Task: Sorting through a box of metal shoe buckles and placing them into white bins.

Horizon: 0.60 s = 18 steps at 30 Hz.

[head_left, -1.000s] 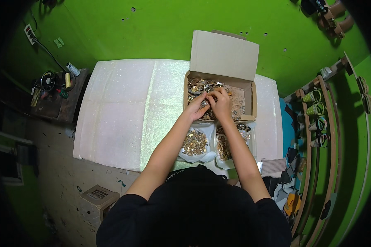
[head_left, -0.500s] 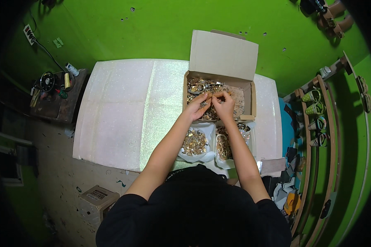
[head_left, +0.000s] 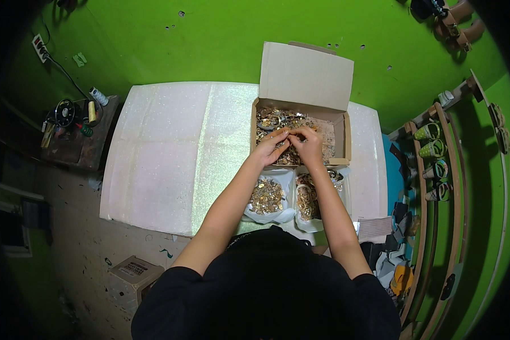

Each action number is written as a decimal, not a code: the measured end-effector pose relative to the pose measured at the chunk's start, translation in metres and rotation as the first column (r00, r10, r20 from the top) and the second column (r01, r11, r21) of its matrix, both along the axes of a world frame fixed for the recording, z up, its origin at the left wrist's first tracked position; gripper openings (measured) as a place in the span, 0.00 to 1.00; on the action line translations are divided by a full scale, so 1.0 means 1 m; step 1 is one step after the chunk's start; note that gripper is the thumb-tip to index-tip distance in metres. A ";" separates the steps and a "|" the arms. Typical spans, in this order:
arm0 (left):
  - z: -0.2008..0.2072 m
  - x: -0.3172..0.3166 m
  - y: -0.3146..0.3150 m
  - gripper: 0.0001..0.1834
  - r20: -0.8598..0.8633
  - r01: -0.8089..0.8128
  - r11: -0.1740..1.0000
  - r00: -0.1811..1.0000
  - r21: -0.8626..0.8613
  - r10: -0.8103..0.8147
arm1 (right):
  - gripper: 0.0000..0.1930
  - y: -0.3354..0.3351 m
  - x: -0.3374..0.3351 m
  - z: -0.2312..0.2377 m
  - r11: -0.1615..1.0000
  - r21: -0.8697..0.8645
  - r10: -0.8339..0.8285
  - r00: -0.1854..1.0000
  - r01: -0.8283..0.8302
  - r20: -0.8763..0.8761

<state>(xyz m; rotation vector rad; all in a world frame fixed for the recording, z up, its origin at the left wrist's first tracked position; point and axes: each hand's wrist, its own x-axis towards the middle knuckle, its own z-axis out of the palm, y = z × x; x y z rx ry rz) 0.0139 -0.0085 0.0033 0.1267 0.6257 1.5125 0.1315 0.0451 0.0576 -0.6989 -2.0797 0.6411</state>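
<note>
An open cardboard box (head_left: 348,133) with its lid raised holds a heap of small gold and silver metal pieces (head_left: 275,118). Over that heap my left hand (head_left: 270,148) and my right hand (head_left: 307,146) meet, fingertips together. Both are closed in a pinch, and whatever lies between the fingers is too small to name. Just in front of the box sits a white-lined container (head_left: 289,212) of small gold-coloured metal pieces (head_left: 267,195). Beside it a second white container (head_left: 310,226) holds more gold metal pieces (head_left: 307,201), partly hidden under my right forearm.
The table has a shiny whitish cover (head_left: 158,147). Left of it stands a dark sewing machine table (head_left: 73,144) with thread spools (head_left: 92,110). A wooden rack (head_left: 458,226) with sandals (head_left: 433,149) is on the right. A cardboard carton (head_left: 131,275) rests on the floor.
My right fingers have shifted slightly left, closer against the left fingertips. The box and the containers stay in place.
</note>
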 end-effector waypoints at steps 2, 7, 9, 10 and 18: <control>0.000 0.000 0.000 0.12 0.004 -0.007 1.000 1.000 -0.004 0.007 | 0.06 -0.002 0.000 0.001 0.998 -0.062 -0.007 1.000 0.008 0.020; 0.001 0.000 0.000 0.13 0.012 -0.009 1.000 1.000 -0.005 0.009 | 0.05 -0.007 0.001 0.004 0.992 -0.116 -0.054 0.998 0.049 -0.043; 0.001 0.001 0.000 0.14 0.021 -0.017 1.000 1.000 -0.008 0.018 | 0.06 -0.011 0.003 0.006 0.982 -0.186 -0.051 0.998 0.042 -0.042; 0.002 0.001 0.000 0.15 0.031 -0.027 1.000 0.999 -0.011 0.027 | 0.07 -0.013 0.005 0.009 0.966 -0.255 -0.046 0.998 0.034 -0.041; 0.003 -0.003 -0.001 0.20 0.114 -0.005 1.000 0.994 -0.001 0.005 | 0.07 -0.025 0.017 0.034 0.760 -0.593 0.505 0.818 -0.267 0.278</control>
